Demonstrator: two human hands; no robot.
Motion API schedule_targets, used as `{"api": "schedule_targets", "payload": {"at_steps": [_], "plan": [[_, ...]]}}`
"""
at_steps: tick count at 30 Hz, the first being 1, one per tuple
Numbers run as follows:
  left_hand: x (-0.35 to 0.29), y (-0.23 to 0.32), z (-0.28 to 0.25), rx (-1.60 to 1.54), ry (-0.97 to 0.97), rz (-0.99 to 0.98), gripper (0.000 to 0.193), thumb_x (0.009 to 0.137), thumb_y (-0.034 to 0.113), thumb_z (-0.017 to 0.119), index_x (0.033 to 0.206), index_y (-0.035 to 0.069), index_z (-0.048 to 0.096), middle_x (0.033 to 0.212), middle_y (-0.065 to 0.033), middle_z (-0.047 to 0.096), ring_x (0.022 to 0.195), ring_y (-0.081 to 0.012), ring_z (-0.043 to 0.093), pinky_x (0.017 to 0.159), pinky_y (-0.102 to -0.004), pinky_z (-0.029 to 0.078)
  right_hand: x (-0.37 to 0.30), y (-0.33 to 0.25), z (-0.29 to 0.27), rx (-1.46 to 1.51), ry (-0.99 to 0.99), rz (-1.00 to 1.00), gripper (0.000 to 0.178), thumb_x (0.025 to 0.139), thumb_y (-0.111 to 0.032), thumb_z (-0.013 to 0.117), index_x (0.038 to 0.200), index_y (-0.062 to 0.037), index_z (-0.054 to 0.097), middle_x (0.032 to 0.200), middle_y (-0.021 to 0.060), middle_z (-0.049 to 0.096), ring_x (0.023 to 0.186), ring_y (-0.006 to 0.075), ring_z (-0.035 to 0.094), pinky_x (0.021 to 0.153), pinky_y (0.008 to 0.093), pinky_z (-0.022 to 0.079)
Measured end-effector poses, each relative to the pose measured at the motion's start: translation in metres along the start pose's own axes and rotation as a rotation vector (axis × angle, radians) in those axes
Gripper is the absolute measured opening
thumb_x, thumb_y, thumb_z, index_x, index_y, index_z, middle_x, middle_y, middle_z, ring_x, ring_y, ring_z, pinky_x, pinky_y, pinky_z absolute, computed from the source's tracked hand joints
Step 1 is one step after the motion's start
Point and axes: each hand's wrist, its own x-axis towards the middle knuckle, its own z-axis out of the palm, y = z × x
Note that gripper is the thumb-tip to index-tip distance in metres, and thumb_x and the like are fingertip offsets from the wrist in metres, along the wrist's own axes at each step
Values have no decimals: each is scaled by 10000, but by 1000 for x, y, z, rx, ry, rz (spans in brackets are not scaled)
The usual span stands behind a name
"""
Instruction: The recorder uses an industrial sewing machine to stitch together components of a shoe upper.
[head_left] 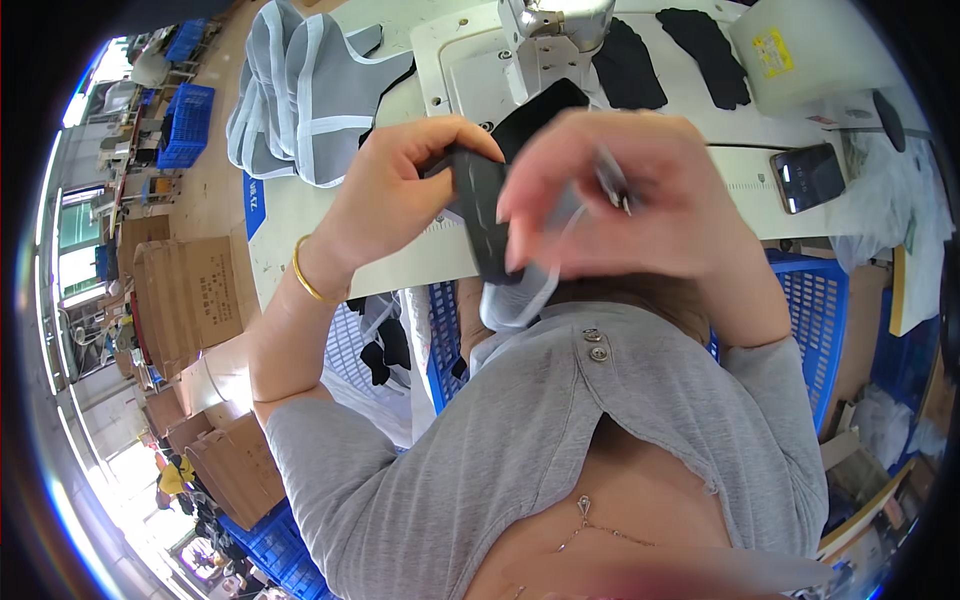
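My left hand pinches the upper end of a black fabric strip between thumb and fingers, in front of the sewing machine. Light stitch marks run along the strip, and a grey fabric part with pale edging hangs below it. My right hand is blurred, its curled fingers at the strip's right side. A small pointed metal tool shows inside its curl; the tool's exact kind is too smeared to tell. Another black piece lies behind, partly covered by the right hand.
The sewing machine stands at the table's back. Grey pieces with pale edging are piled at left. Two black fabric pieces and a phone lie at right. Blue crates stand below; cardboard boxes stand on the left floor.
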Motion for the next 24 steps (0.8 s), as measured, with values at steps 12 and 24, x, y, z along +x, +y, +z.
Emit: {"api": "schedule_targets", "payload": {"at_steps": [12,24], "plan": [[-1,-11,2,469,135,735,319,704,-188,576,980,-51,658,861,-152,681,750,-247,668,667,-291,519,-4,44,-8,-427,-105,-59,209,915,-181,646,1017,-3,684,815,145,690,696,304,650,626,329,499],[6,5,-3,158,-21,307,159,877,66,643,1008,-25,639,976,-60,648,909,-139,597,846,-270,466,-16,53,-5,-676,7,-209,171,772,-121,733,897,-49,641,801,104,657,722,293,642,627,367,487]]}}
